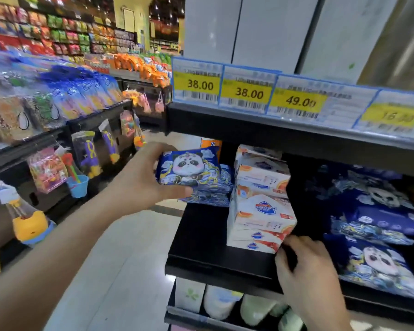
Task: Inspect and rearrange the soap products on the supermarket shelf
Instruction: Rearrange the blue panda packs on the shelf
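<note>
Right grip (pixel 306 271) curls at the white-and-orange tissue stack's (pixel 261 211) lower corner, hold unclear; left grip (pixel 146 180), the nearer one, clasps the blue panda-print soft pack (pixel 189 167), long axis left-right, directly above the matching blue pile (pixel 210 194) on the black shelf (pixel 201 240).

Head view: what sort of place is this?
Likely a supermarket: yellow price tags line the black shelf, snack bags fill the far racks, and the left hand holds a panda pack.
</note>
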A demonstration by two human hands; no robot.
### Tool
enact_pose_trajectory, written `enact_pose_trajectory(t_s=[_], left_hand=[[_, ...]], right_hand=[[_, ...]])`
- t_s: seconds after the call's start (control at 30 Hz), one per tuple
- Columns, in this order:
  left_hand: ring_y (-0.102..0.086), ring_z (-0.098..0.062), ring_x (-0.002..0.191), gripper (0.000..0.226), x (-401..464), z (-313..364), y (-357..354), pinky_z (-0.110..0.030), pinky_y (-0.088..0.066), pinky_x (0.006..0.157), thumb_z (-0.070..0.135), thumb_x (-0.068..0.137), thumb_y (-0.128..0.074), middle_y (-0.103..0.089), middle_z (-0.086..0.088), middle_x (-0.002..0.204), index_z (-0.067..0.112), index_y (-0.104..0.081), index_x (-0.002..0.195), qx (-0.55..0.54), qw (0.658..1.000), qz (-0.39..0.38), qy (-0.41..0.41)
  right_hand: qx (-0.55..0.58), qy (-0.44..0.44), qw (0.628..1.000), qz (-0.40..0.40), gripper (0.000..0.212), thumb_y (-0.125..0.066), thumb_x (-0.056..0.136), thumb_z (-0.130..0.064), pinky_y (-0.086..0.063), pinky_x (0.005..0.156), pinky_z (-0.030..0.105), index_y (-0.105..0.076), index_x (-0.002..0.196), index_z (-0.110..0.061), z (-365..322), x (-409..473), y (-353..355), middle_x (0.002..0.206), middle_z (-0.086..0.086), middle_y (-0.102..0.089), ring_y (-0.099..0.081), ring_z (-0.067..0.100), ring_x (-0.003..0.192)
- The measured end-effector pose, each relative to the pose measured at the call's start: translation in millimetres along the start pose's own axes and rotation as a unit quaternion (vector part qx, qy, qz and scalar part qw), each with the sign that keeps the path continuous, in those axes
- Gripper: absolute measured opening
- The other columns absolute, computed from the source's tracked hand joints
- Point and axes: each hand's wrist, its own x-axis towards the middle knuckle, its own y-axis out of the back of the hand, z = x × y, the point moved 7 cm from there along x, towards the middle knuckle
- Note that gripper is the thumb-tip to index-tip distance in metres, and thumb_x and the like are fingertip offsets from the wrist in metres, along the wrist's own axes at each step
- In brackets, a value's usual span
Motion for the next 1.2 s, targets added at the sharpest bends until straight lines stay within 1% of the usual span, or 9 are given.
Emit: enact_pose_trajectory(t_s=[0.13, 0.3, 0.43, 0.57, 0.7, 0.8, 0.9, 1.0, 1.2], left_hand=[[-0.068, -0.001, 0.098, 0.072, 47, -7, -18, -0.027, -0.058, 0.089, 0.036, 0.061, -0.097, -0.069, 0.011, 0.113, 0.031, -0.058, 0.121, -0.012, 0.999, -0.042, 0.002], [-0.067, -0.005, 0.107, 0.084, 83, -33, -40, -0.033, -0.055, 0.098, 0.049, 0.055, -0.098, -0.072, 0.012, 0.115, 0.033, -0.062, 0.128, -0.002, 0.994, -0.102, 0.041], [-0.067, -0.007, 0.107, 0.068, 91, -29, -48, -0.019, -0.056, 0.081, 0.029, 0.068, -0.094, -0.072, 0.006, 0.117, 0.023, -0.064, 0.128, -0.028, 0.99, -0.13, 0.039], [-0.065, -0.003, 0.103, 0.072, 91, -26, -50, -0.01, -0.048, 0.068, 0.031, 0.069, -0.093, -0.066, 0.007, 0.124, 0.021, -0.056, 0.13, -0.037, 0.993, -0.11, 0.033], [-0.061, 0.006, 0.095, 0.063, 82, -22, -52, -0.004, -0.047, 0.061, 0.027, 0.072, -0.092, -0.062, 0.006, 0.123, 0.041, -0.047, 0.114, -0.051, 0.996, -0.078, 0.017], [-0.066, 0.0, 0.101, 0.063, 76, -23, -54, -0.013, -0.055, 0.072, 0.027, 0.071, -0.092, -0.06, 0.0, 0.13, 0.048, -0.046, 0.107, -0.08, 0.994, -0.078, 0.012], [-0.061, -0.011, 0.121, 0.075, 69, -28, -52, -0.029, -0.057, 0.093, 0.033, 0.07, -0.092, -0.052, 0.0, 0.142, 0.043, -0.045, 0.127, -0.098, 0.991, -0.087, 0.022], [-0.053, -0.005, 0.128, 0.087, 63, -28, -50, -0.022, -0.048, 0.101, 0.03, 0.072, -0.091, -0.05, 0.009, 0.143, 0.032, -0.043, 0.145, -0.115, 0.989, -0.088, 0.015], [-0.043, -0.009, 0.139, 0.093, 39, -33, -40, -0.034, -0.04, 0.113, 0.04, 0.068, -0.088, -0.044, 0.016, 0.149, 0.038, -0.041, 0.148, -0.103, 0.993, -0.05, 0.026]], right_hand=[[0.004, -0.006, 1.0, 0.001, 0.018, -0.079, 0.075, -0.007, -0.047, 0.069, 0.037, -0.071, 0.086, -0.019, -2, 1, 2, 0.081, -0.008, -0.06, -0.047, 0.02, 0.076], [0.002, -0.019, 1.0, -0.006, 0.015, -0.077, 0.078, -0.011, -0.042, 0.07, 0.031, -0.071, 0.088, -0.022, 0, 0, 2, 0.083, -0.014, -0.058, -0.045, 0.016, 0.079], [0.006, -0.019, 1.0, -0.007, 0.014, -0.074, 0.08, -0.012, -0.041, 0.07, 0.03, -0.071, 0.088, -0.023, -2, 0, 3, 0.084, -0.011, -0.061, -0.045, 0.016, 0.08], [0.007, -0.027, 1.0, -0.004, 0.014, -0.074, 0.08, -0.011, -0.04, 0.071, 0.028, -0.071, 0.088, -0.022, -3, -1, 4, 0.085, -0.013, -0.06, -0.046, 0.015, 0.083], [0.003, -0.026, 1.0, -0.007, 0.014, -0.074, 0.08, -0.011, -0.04, 0.07, 0.028, -0.07, 0.086, -0.022, -3, -1, 3, 0.084, -0.015, -0.059, -0.046, 0.014, 0.083], [0.005, -0.033, 0.999, -0.011, 0.014, -0.073, 0.08, -0.011, -0.04, 0.069, 0.028, -0.07, 0.085, -0.023, -3, -1, 4, 0.083, -0.015, -0.059, -0.047, 0.014, 0.084], [0.006, -0.035, 0.999, -0.013, 0.013, -0.073, 0.081, -0.012, -0.039, 0.068, 0.027, -0.07, 0.086, -0.024, -3, -1, 5, 0.084, -0.015, -0.06, -0.046, 0.012, 0.084], [0.008, -0.033, 0.999, -0.01, 0.013, -0.073, 0.081, -0.011, -0.039, 0.069, 0.027, -0.07, 0.086, -0.024, -3, -2, 5, 0.084, -0.016, -0.06, -0.046, 0.012, 0.084], [0.023, -0.024, 0.999, 0.001, 0.013, -0.071, 0.082, -0.01, -0.049, 0.072, 0.037, -0.07, 0.085, -0.023, -5, -3, 7, 0.084, -0.012, -0.064, -0.049, 0.017, 0.083]])
